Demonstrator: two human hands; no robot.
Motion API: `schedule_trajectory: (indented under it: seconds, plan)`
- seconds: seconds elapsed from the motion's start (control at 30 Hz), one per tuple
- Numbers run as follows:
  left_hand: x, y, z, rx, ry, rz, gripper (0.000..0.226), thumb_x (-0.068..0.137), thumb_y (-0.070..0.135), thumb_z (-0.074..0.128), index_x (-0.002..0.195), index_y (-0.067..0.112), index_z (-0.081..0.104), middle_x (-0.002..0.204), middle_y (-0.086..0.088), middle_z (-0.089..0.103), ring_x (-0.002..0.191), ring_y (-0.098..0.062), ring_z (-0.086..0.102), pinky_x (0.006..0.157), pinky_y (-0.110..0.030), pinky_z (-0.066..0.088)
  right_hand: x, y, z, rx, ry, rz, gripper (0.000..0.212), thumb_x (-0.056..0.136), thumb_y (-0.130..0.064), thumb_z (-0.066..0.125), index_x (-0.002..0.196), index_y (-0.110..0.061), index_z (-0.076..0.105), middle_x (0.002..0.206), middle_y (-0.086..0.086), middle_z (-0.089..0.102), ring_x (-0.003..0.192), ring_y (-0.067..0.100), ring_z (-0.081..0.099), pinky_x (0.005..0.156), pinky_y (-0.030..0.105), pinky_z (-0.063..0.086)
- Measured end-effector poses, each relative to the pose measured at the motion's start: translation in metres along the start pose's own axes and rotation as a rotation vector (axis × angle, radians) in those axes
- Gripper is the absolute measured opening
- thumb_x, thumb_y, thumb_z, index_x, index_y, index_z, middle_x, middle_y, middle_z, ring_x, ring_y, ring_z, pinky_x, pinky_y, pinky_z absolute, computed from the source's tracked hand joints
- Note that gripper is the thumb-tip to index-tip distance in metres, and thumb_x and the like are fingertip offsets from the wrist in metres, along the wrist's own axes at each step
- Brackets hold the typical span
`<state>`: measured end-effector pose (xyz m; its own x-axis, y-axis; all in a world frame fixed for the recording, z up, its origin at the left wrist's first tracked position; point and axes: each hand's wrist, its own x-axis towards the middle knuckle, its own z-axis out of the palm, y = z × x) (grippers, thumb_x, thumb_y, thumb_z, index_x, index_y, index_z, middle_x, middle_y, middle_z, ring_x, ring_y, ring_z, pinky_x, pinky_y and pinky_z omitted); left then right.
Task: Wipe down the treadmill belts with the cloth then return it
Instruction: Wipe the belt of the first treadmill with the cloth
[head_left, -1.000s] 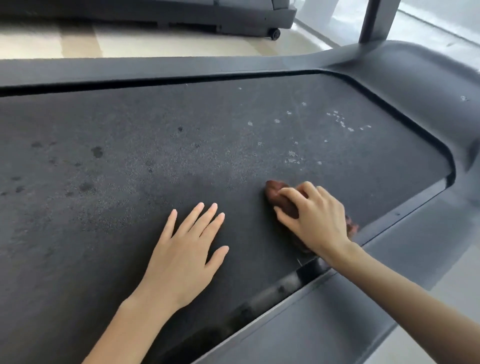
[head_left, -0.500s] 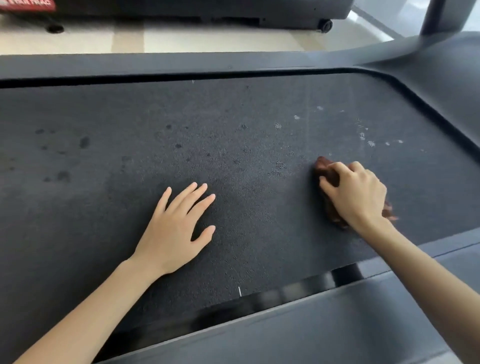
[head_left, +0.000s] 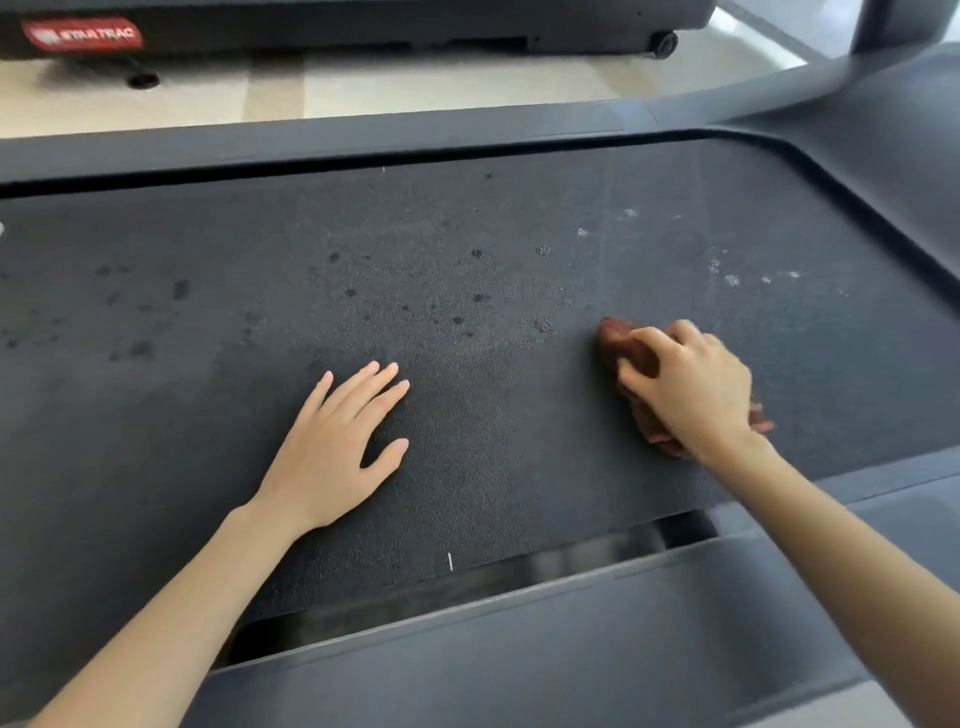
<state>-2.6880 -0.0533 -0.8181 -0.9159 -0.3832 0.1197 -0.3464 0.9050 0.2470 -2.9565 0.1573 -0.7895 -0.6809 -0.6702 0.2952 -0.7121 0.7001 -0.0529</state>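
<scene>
The dark, rough treadmill belt (head_left: 467, 322) fills most of the head view, with dark damp spots at its left and middle and pale specks at the far right. My right hand (head_left: 691, 389) grips a bunched brown cloth (head_left: 615, 338) and holds it down on the belt's right part; most of the cloth is hidden under the hand. My left hand (head_left: 337, 447) rests flat on the belt, fingers straight and spread, holding nothing.
The treadmill's grey side rails run along the far edge (head_left: 363, 135) and the near edge (head_left: 571, 649), with a dark gap between near rail and belt. The motor hood (head_left: 893, 156) rises at the right. Another treadmill (head_left: 363, 26) stands on the pale floor beyond.
My right hand has carried the cloth away from the belt's near edge, out over the belt. My left hand stays flat on the belt. The view has shifted.
</scene>
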Motion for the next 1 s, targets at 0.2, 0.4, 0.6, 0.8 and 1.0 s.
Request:
schedule_trajectory:
  seconds: [0.2,0.4,0.6,0.8,1.0]
  plan:
    - [-0.001,-0.003,0.002,-0.044,0.02,0.012,0.065,0.087,0.053,0.026,0.141,0.019,0.04,0.151,0.006,0.03,0.141,-0.006,0.014,0.118,-0.042,0.01,-0.026,-0.019,0.001,0.019,0.121,0.207,0.028,0.082,-0.037,0.066,0.098,-0.014,0.071,0.087,0.017,0.062,0.075,0.039,0.058,0.062,0.038,0.043]
    - [0.006,0.005,0.007,-0.142,0.028,0.07,0.06,0.086,0.05,0.03,0.14,0.026,0.041,0.149,0.012,0.032,0.141,-0.002,0.014,0.118,-0.045,0.006,-0.065,-0.082,0.008,0.112,0.213,-0.087,0.023,0.079,-0.043,0.06,0.088,-0.024,0.07,0.076,0.003,0.059,0.064,0.025,0.055,0.058,0.032,0.046]
    - [0.042,0.023,0.009,-0.17,-0.063,0.174,0.054,0.092,0.044,0.044,0.143,0.027,0.035,0.152,0.014,0.025,0.142,-0.002,0.008,0.118,-0.043,-0.003,-0.032,0.0,-0.007,-0.039,0.089,0.187,0.03,0.083,-0.044,0.063,0.107,-0.027,0.068,0.095,0.006,0.062,0.088,0.032,0.06,0.064,0.033,0.044]
    - [0.039,0.02,0.015,-0.214,-0.018,0.214,0.059,0.084,0.044,0.04,0.139,0.022,0.044,0.15,0.009,0.033,0.142,-0.009,0.017,0.118,-0.045,0.003,-0.044,-0.03,-0.005,-0.1,0.087,0.383,0.031,0.082,-0.044,0.063,0.107,-0.026,0.067,0.095,0.008,0.061,0.086,0.033,0.058,0.065,0.033,0.04]
    - [0.038,0.02,0.012,-0.21,-0.015,0.228,0.059,0.082,0.041,0.043,0.136,0.018,0.048,0.147,0.004,0.038,0.141,-0.014,0.024,0.116,-0.05,0.009,-0.083,-0.096,-0.002,0.012,0.175,0.05,0.023,0.078,-0.044,0.058,0.091,-0.03,0.069,0.079,-0.001,0.059,0.065,0.022,0.054,0.057,0.028,0.045]
